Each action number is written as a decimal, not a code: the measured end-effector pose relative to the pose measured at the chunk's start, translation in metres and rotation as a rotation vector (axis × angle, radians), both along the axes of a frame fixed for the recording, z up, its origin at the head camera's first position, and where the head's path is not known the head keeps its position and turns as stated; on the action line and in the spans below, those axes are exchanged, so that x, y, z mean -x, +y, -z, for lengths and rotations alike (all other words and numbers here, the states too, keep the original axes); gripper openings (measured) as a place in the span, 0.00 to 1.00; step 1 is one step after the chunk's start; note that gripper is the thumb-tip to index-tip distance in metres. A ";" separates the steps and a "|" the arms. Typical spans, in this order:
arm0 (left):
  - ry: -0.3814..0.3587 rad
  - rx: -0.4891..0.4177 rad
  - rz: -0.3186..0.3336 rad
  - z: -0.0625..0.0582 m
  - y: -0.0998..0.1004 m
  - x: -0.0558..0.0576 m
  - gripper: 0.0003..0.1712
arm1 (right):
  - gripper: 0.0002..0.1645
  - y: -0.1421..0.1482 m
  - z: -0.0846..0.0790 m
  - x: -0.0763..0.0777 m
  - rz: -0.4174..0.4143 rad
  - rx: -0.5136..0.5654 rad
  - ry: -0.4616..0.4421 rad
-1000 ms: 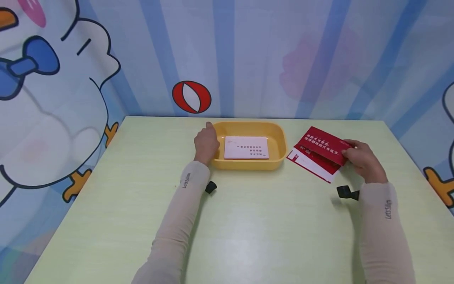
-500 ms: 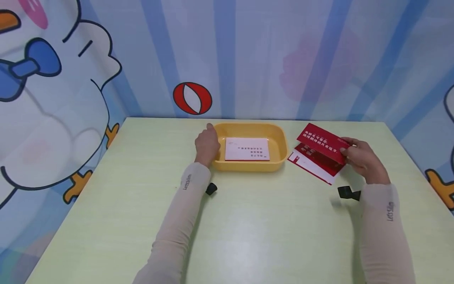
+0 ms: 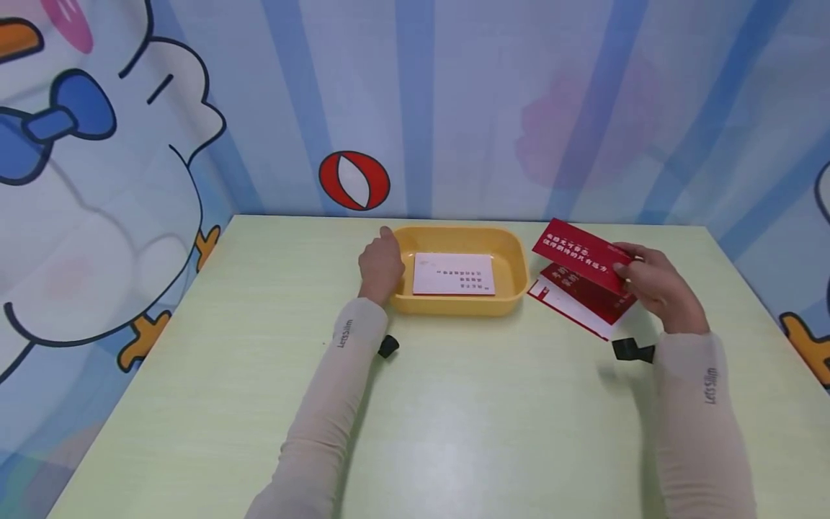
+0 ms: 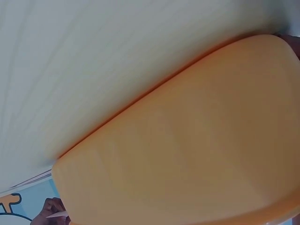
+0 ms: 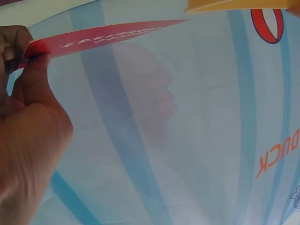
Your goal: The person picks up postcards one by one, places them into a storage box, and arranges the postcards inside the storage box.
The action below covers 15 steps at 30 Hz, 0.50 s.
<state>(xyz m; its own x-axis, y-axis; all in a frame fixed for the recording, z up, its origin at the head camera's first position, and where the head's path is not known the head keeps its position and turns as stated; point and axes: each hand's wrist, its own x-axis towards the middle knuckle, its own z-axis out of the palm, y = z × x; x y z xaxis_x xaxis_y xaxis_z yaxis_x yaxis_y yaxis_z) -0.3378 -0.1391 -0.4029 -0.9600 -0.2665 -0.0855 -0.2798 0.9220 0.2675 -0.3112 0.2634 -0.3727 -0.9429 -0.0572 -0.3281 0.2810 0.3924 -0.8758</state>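
Observation:
In the head view my left hand (image 3: 381,267) grips the left end of a shallow yellow tray (image 3: 454,306); its fingertips are partly hidden. Inside the tray lies a white card (image 3: 454,272) with printed lines and a red lower edge. The tray's outer wall (image 4: 178,150) fills much of the left wrist view. On the right, my right hand (image 3: 664,292) pinches a red card (image 3: 577,251) with white writing between thumb and fingers, raised and tilted. Beneath it, a darker red card (image 3: 583,292) lies over a white card with a red border (image 3: 564,308).
The pale green table (image 3: 454,418) runs back to a blue striped cartoon backdrop (image 3: 467,108). A small black device (image 3: 632,350) sticks out by the right wrist, and another black piece (image 3: 388,347) by the left.
My right hand has lifted the red card up and leftward, uncovering more of the dark red card below. The left hand stays on the tray.

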 end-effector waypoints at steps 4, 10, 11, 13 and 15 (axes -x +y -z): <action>-0.006 -0.001 0.006 0.002 0.000 0.001 0.25 | 0.44 -0.006 -0.003 0.001 0.003 0.000 -0.019; 0.021 0.012 0.016 0.003 -0.001 0.001 0.23 | 0.46 -0.017 -0.009 0.003 -0.005 0.004 -0.022; 0.025 0.017 0.017 0.003 -0.001 0.001 0.23 | 0.46 -0.019 -0.009 0.003 -0.010 0.009 -0.022; 0.022 0.021 0.017 0.004 -0.002 0.001 0.23 | 0.46 -0.024 -0.010 0.003 -0.012 0.012 -0.028; 0.024 0.025 0.017 0.002 -0.002 0.000 0.23 | 0.45 -0.028 -0.011 0.004 -0.021 0.007 -0.023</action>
<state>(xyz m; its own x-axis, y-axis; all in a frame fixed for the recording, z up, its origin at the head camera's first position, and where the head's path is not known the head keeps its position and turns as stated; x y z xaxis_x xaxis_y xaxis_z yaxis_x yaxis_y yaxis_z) -0.3373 -0.1409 -0.4051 -0.9661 -0.2521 -0.0560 -0.2580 0.9330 0.2508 -0.3151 0.2349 -0.3619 -0.9337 -0.0792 -0.3491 0.2929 0.3919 -0.8721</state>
